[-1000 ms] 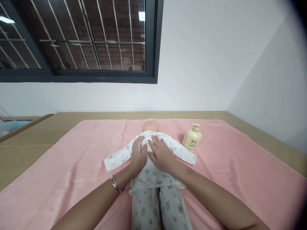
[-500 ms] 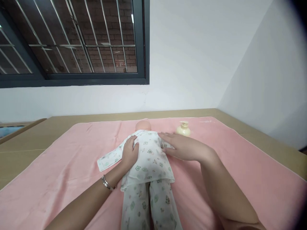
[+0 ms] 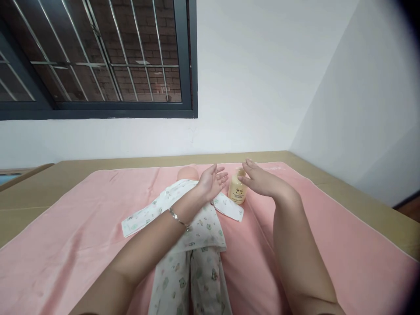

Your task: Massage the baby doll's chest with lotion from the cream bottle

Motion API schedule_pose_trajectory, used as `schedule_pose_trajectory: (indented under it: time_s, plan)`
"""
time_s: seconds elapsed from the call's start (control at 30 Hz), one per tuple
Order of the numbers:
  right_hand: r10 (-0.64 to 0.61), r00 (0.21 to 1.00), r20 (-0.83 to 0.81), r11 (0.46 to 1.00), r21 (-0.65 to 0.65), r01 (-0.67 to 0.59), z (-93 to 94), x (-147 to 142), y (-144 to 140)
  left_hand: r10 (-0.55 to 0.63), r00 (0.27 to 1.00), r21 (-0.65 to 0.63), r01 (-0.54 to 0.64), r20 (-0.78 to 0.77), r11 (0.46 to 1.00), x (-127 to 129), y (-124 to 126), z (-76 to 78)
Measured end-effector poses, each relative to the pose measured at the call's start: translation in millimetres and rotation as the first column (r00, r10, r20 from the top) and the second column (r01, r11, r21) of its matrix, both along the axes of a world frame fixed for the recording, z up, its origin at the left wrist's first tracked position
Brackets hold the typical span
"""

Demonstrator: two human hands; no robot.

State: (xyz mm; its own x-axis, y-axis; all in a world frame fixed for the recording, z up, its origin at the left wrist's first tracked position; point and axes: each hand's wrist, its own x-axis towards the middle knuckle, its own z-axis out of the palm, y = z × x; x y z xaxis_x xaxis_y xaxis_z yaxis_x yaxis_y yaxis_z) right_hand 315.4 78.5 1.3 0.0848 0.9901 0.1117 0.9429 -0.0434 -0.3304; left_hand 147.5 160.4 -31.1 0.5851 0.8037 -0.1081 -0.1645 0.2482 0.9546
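Both our hands are lifting off the doll (image 3: 193, 218). We're spreading the left hand (image 3: 211, 181) and right hand (image 3: 260, 181), grips empty, flanking the lotion bottle (image 3: 237, 190).

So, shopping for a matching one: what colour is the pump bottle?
Pale cream-yellow pump bottle, best seen in the head view.

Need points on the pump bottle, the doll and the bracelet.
pump bottle (image 3: 236, 192), head view, on its cream body below the pump.
doll (image 3: 187, 173), head view, on the bare head above the collar.
bracelet (image 3: 179, 218), head view, on the metal band at the left wrist.
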Motion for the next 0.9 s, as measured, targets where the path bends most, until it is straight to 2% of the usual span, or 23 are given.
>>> schedule_pose_trajectory:
  time_s: [0.07,0.2,0.3,0.47,0.57,0.73,0.8,0.9]
  plan:
    - [0.030,0.999,0.011,0.999,-0.039,-0.029,1.2,-3,3,-0.021,0.995,-0.167,0.037,0.095,0.985,13,7,5.8]
    - [0.098,0.995,0.002,0.987,-0.127,-0.097,3.5,-7,5,0.066,0.951,-0.386,0.059,0.301,0.921,27,15,9.1]
    - [0.103,0.995,0.012,0.988,-0.116,-0.101,2.4,-11,7,0.093,0.925,-0.435,0.083,0.369,0.897,33,14,4.7]
    - [-0.006,0.993,0.114,1.000,-0.014,0.008,-3.6,-18,13,0.114,0.911,-0.459,0.089,0.396,0.884,31,8,0.5]
    - [-0.015,0.979,0.201,1.000,0.029,0.010,-4.9,-21,15,0.079,0.930,-0.478,0.110,0.358,0.872,11,-6,3.9]
    - [-0.041,0.965,0.258,0.997,0.078,0.021,-8.1,-23,21,0.030,0.938,-0.497,0.156,0.344,0.854,-50,-41,4.8]
    - [-0.082,0.959,0.270,0.993,0.099,0.057,-12.1,-34,24,0.040,0.949,-0.523,0.138,0.314,0.841,-72,-49,2.4]
    - [-0.147,0.946,0.289,0.983,0.149,0.107,-19.5,-69,22,0.089,0.961,-0.546,0.071,0.261,0.835,-95,-52,2.1]
